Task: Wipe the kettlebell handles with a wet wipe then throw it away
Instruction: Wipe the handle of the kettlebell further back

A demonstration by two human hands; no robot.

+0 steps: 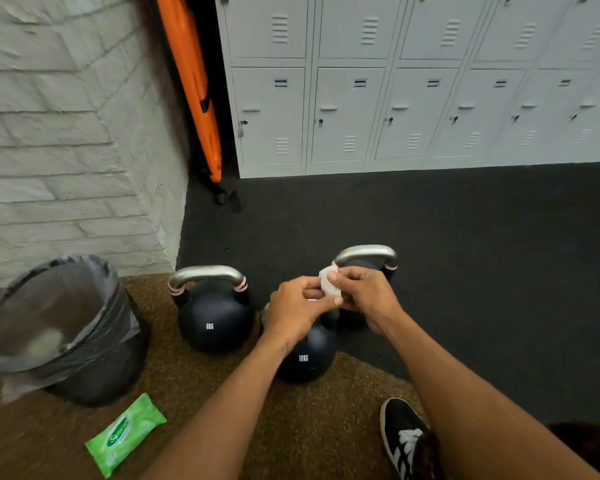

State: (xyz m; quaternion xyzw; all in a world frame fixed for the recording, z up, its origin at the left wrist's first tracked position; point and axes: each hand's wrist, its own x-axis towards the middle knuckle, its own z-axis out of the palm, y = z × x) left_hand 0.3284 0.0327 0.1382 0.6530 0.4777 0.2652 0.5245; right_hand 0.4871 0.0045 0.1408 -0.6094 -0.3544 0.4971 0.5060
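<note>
Three black kettlebells stand on the floor. The left kettlebell (215, 317) shows its whole steel handle (207, 274). The near kettlebell (307, 355), marked 12KG, has its handle hidden under my hands. The far right kettlebell (364, 258) shows only its steel handle above my hands. A folded white wet wipe (330, 284) is pinched between my left hand (297, 306) and my right hand (364, 292), both held just above the near kettlebell.
A black bin (94, 368) with a grey liner stands at the left by the brick wall. A green pack of wipes (125, 434) lies on the brown mat. My black shoe (404, 438) is at the lower right. Grey lockers (395, 98) and an orange board (194, 91) stand behind.
</note>
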